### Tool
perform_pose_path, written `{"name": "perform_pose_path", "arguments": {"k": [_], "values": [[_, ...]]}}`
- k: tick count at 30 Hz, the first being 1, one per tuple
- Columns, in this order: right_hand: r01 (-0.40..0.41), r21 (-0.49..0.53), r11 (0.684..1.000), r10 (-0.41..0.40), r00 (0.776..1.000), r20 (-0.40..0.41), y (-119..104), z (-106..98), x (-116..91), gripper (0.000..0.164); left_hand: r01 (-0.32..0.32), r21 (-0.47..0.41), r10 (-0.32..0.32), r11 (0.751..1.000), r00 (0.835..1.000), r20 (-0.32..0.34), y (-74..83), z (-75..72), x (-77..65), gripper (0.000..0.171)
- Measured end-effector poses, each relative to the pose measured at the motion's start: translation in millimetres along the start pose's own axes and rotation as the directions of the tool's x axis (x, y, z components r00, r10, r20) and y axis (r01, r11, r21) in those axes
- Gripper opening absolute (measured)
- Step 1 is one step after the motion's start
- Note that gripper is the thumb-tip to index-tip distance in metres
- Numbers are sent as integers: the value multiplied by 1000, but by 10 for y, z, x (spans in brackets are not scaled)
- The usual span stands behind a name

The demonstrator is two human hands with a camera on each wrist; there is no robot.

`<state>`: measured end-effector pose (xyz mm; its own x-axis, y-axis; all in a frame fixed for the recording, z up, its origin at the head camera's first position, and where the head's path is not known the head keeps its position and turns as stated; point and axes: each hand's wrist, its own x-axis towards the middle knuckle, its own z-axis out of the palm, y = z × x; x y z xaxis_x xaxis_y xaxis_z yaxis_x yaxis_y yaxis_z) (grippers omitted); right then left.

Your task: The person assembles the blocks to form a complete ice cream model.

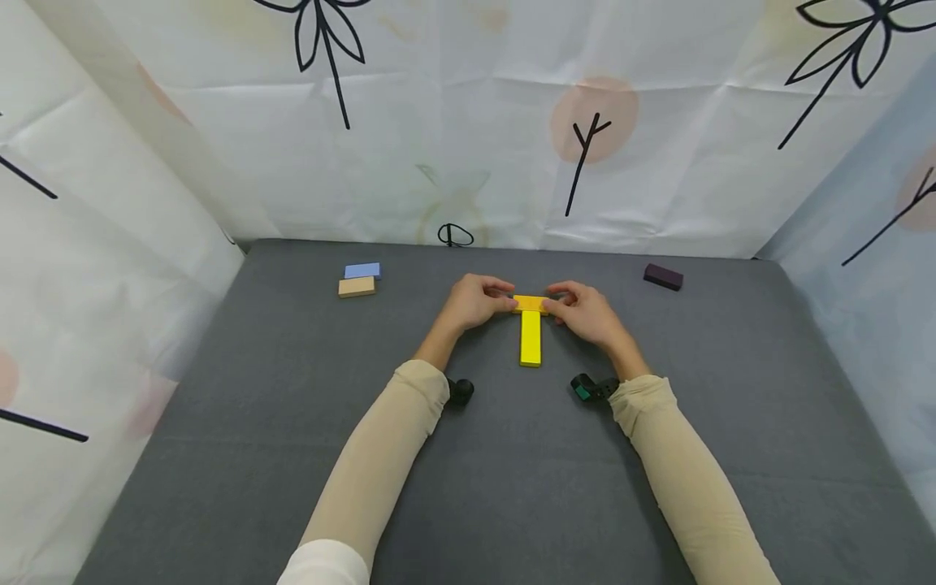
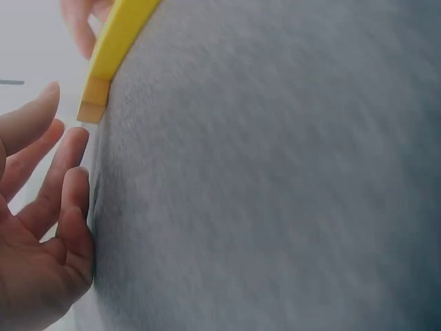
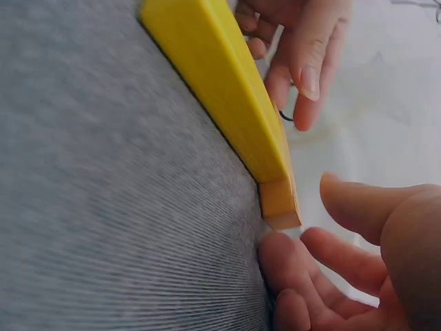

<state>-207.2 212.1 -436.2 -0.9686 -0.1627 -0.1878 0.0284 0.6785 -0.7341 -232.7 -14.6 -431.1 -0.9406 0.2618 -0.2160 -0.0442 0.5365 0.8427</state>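
A yellow block point(image 1: 530, 340) and an orange block point(image 1: 530, 304) lie flat on the grey table in a T shape, the orange one crosswise at the far end. My left hand point(image 1: 475, 302) is at the orange block's left end, and my right hand point(image 1: 585, 313) is at its right end. In the left wrist view, the thumb and loosely bent fingers of the left hand point(image 2: 41, 234) stand apart near the orange end point(image 2: 91, 107). The right wrist view has the right hand point(image 3: 372, 269) with fingertips close below the orange end point(image 3: 277, 200), thumb lifted away; contact is unclear.
A blue block point(image 1: 362, 270) and a tan block point(image 1: 357, 287) lie side by side at the back left of the table point(image 1: 504, 504). At the back right is a dark purple block point(image 1: 663, 277). Patterned white cloth point(image 1: 453, 162) hangs behind and at both sides.
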Motion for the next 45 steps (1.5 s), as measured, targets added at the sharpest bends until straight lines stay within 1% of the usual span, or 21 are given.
{"name": "perform_pose_path", "arguments": {"k": [2, 7, 13, 17, 23, 29, 33, 37, 41, 45], "values": [[20, -22, 1000, -20, 1000, -5, -3, 12, -32, 53, -22, 47, 22, 999, 1000, 7, -21, -11, -9, 38], [86, -92, 992, -87, 996, -12, -22, 73, -117, 59, -51, 135, 53, 990, 999, -9, -59, -72, -54, 41], [154, -121, 981, -155, 988, 5, -60, 137, -224, 65, -73, 173, 83, 982, 995, -50, -113, -242, -149, 43], [200, -145, 969, -198, 980, 23, -50, 161, -258, 71, -64, 176, 79, 982, 994, -80, -165, -367, -201, 43], [244, -208, 947, -247, 969, 9, -31, 164, -285, 73, -47, 156, 65, 987, 992, -110, -231, -522, -253, 44], [246, -242, 939, -253, 967, 0, -50, 158, -323, 73, -27, 141, 48, 990, 988, -149, -309, -675, -301, 45], [239, -242, 940, -248, 969, -10, -43, 169, -331, 72, -30, 141, 55, 990, 983, -173, -361, -793, -344, 45], [232, -243, 942, -244, 970, -19, -45, 187, -333, 72, -15, 118, 39, 993, 979, -199, -416, -927, -388, 46], [234, -242, 942, -246, 969, -22, -54, 194, -330, 71, 8, 96, 16, 995, 969, -247, -487, -1074, -423, 47], [238, -237, 942, -249, 968, -20, -61, 199, -313, 71, 21, 93, 10, 995, 948, -317, -595, -1224, -450, 47]]}}
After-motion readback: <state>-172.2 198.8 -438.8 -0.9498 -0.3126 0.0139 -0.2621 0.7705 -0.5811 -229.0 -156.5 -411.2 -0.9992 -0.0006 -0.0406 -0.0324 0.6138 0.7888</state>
